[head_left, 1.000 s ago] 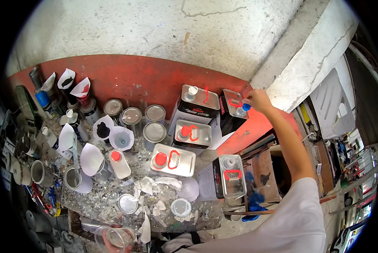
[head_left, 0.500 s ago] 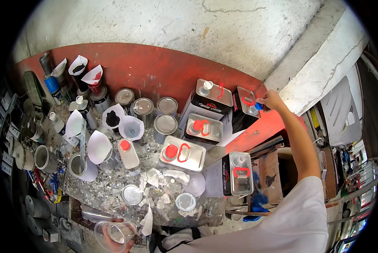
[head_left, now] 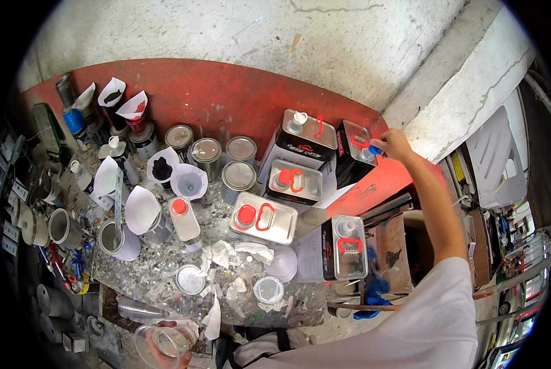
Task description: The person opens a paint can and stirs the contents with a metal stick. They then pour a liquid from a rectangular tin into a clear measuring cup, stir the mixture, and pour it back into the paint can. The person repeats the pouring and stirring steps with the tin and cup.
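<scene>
My right hand (head_left: pixel 396 145), arm stretched out, pinches a blue cap (head_left: pixel 374 149) at the spout of the rearmost black-and-silver rectangular tin (head_left: pixel 354 131) at the upper right. Low in the picture, my left hand (head_left: pixel 178 358) holds a clear plastic cup (head_left: pixel 145 345); its fingers show through the plastic. More rectangular tins (head_left: pixel 309 136) with red handles stand beside and in front of the tin I am touching. I cannot tell whether the blue cap is still seated on the spout.
Round lidded cans (head_left: pixel 238 176), paper funnels (head_left: pixel 141 208) and a red-capped small tin (head_left: pixel 186 222) crowd the stained bench (head_left: pixel 152 273), with crumpled paper (head_left: pixel 220 255) in front. A red board (head_left: pixel 232 92) stands behind; a cardboard box (head_left: pixel 392 246) sits at the right.
The view has shifted, so the bench sits higher and further right. My right hand stays at the blue cap, with a slight change of angle. My left hand still holds the cup.
</scene>
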Available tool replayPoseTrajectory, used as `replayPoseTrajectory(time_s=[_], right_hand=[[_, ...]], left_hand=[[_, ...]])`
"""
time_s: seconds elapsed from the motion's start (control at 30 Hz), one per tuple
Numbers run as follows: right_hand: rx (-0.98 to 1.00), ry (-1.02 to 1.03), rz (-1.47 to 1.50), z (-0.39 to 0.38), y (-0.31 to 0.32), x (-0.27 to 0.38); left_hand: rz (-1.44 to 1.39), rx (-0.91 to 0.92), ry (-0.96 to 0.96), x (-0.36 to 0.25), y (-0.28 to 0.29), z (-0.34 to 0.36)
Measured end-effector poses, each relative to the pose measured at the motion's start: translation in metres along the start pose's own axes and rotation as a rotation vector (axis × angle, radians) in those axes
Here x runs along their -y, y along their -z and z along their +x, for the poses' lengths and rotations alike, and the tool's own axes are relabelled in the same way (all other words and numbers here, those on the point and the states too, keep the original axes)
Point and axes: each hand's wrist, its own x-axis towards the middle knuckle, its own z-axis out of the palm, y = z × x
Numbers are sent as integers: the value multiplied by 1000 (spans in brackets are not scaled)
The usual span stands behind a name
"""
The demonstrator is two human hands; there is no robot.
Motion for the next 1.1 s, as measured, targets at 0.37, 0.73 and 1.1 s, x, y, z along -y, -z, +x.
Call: replayPoseTrajectory(time_s=[0.37,0.73,1.1], right_hand=[[146,-393,1511,-48,-1,-26],[73,14,1844,-130,19,14],[-614,296,131,-60,-17,-14]], left_hand=[[4,28,72,-7,16,-6],[-13,78,-22,-5,35,3],[-28,1,-16,-7,47,-26]])
